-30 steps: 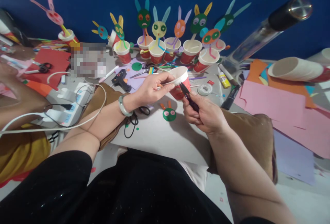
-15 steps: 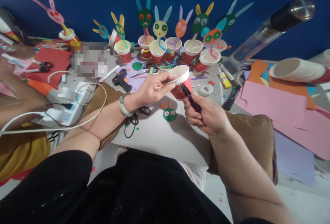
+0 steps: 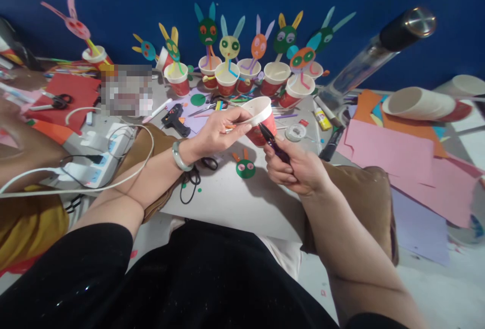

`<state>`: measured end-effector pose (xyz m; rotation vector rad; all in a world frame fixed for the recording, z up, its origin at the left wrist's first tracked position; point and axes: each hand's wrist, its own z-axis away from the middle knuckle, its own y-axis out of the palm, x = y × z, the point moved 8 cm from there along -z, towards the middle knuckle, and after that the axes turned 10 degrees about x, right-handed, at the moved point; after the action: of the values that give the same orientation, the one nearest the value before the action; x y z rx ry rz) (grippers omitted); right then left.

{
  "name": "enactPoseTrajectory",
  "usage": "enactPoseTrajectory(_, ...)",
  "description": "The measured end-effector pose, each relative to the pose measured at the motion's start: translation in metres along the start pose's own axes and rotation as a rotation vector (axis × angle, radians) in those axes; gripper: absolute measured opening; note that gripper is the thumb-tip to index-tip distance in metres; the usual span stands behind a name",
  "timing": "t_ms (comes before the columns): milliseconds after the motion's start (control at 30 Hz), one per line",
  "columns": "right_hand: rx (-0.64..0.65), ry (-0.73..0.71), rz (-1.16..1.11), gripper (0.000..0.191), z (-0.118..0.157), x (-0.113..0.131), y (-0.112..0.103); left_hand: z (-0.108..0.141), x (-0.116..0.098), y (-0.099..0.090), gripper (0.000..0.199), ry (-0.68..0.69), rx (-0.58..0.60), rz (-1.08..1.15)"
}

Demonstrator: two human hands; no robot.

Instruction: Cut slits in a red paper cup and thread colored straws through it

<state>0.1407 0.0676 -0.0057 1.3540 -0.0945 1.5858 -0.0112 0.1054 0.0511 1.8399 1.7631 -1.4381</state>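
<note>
My left hand (image 3: 226,128) pinches the rim of a red-and-white paper cup (image 3: 262,110), which tilts slightly above the table. A small orange-and-pale bit shows by the fingers, too small to name. Wrapped in my right hand (image 3: 293,165) is a dark pointed tool (image 3: 270,138). Its tip is at the near side of the cup, just below the rim; whether it pierces the wall I cannot tell. Below the cup, on the tabletop, lies a green paper face (image 3: 246,168) with pink eyes and orange ears.
Several cups with paper rabbit figures (image 3: 229,48) line the back wall. A black glue gun (image 3: 175,119), tape roll (image 3: 296,132) and glue bottle (image 3: 322,118) lie nearer. At left are a power strip (image 3: 109,154) and another person's arm (image 3: 26,142); at right, pink paper (image 3: 394,149) and stacked cups (image 3: 420,104).
The whole view has shifted slightly, moving the scene a little left and the back row down. Both hands keep their holds on the cup and the dark tool.
</note>
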Motion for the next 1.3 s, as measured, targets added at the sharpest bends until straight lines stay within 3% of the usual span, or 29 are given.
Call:
enactPoseTrajectory(733, -0.034, -0.054, 0.143, 0.047, -0.003, 0.006, -0.014, -0.002, 0.000, -0.001, 0.026, -0.001, 0.077, -0.118)
enactPoseTrajectory(1000, -0.029, -0.070, 0.185, 0.050, -0.005, 0.006, -0.012, -0.002, 0.000, 0.000, 0.021, 0.014, 0.062, -0.011)
enactPoseTrajectory(1300, -0.043, -0.099, 0.276, 0.055, -0.004, 0.012, -0.013, -0.002, 0.012, -0.003, 0.032, -0.090, 0.048, -0.009)
